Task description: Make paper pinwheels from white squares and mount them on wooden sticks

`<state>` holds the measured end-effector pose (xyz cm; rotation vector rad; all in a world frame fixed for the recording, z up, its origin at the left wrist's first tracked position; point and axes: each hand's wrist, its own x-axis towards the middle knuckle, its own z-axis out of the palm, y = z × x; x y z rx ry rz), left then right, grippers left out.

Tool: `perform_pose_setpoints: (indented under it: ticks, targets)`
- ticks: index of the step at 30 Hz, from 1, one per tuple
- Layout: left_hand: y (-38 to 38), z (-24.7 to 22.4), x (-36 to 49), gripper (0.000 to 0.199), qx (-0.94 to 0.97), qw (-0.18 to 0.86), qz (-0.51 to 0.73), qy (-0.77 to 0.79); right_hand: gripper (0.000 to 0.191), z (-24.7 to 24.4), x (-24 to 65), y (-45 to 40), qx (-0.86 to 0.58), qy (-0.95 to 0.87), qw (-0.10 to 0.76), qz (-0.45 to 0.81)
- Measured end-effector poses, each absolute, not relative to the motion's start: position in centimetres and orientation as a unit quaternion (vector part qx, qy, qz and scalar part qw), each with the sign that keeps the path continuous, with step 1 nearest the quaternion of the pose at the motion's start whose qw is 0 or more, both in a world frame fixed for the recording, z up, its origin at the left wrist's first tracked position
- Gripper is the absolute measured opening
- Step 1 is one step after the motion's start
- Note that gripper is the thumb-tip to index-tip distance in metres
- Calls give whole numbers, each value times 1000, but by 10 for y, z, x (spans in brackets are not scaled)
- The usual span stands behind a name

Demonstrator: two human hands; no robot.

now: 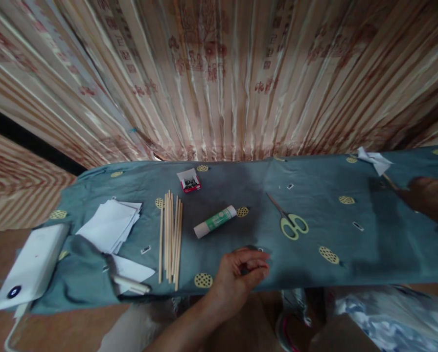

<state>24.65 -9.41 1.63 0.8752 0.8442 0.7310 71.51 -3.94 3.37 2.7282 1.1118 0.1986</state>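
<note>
Head view | done, seemingly: one pinwheel [376, 160], upper right, its stick clasped by apparently the right hand [429, 198] | remaining, by the look: sticks [172, 230] and paper [108, 225], left of centre, unjoined | left hand [235, 278], lower centre, loosely curled, nothing seen held, near worktop's [325, 186] front edge | room: widest right of scissors [285, 215]; curtain [211, 98] bounds back

Apparently a home: a long printed curtain [219, 98] and patterned tablecloth [314, 193]
</note>
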Motion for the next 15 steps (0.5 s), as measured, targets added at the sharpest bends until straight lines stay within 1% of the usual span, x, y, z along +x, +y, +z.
perform_pose_setpoints:
  ticks: [2,3,5,7,9,12,13,15]
  targets:
    - [-95,18,247,15,406,757,346,378,54,45,684,-43,902,418,95,49]
    - [-95,18,247,14,407,757,347,375,47,49,666,-45,891,442,89,63]
    - [-96,18,246,14,409,758,344,375,39,51,626,-50,870,484,72,63]
    - [-98,17,243,15,422,749,340,382,30,49,582,-55,838,541,24,65]
    - [-98,18,241,17,436,739,341,384,21,44,536,-61,800,595,-61,47]
    - [-97,30,240,22,434,736,349,384,21,37,468,-72,722,669,-171,-42]
    - [-96,38,241,24,427,740,352,383,22,36,447,-76,704,678,-195,-79]
    - [-97,56,242,28,412,754,353,369,24,32,411,-84,682,685,-207,-151]
